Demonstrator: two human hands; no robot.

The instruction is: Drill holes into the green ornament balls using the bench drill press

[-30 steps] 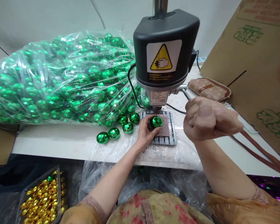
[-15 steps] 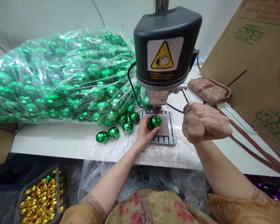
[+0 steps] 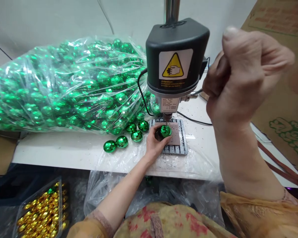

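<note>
My left hand (image 3: 154, 141) is closed around a shiny green faceted ball (image 3: 166, 131), thumb and fingers on its sides. The ball sits on a square board (image 3: 174, 134) over the slotted metal base (image 3: 183, 142) of a small drill press (image 3: 177, 62). Its thin bit stands right over the top of the ball; whether it touches cannot be told. My right hand (image 3: 243, 69), raised at the right of the machine, is wrapped round the end of its feed lever (image 3: 196, 94); most of the lever is hidden by the fist.
Several loose green balls (image 3: 122, 141) lie left of the base. Behind them bulges a clear plastic bag (image 3: 72, 86) full of green balls. Cardboard (image 3: 283, 99) stands at the right. A clear bin (image 3: 61, 205) of gold balls is below left. Dark shavings dot the base.
My right hand has swung up with the lever, from beside the base to beside the machine's head. The drill bit now shows above the ball. My left hand still holds the ball.
</note>
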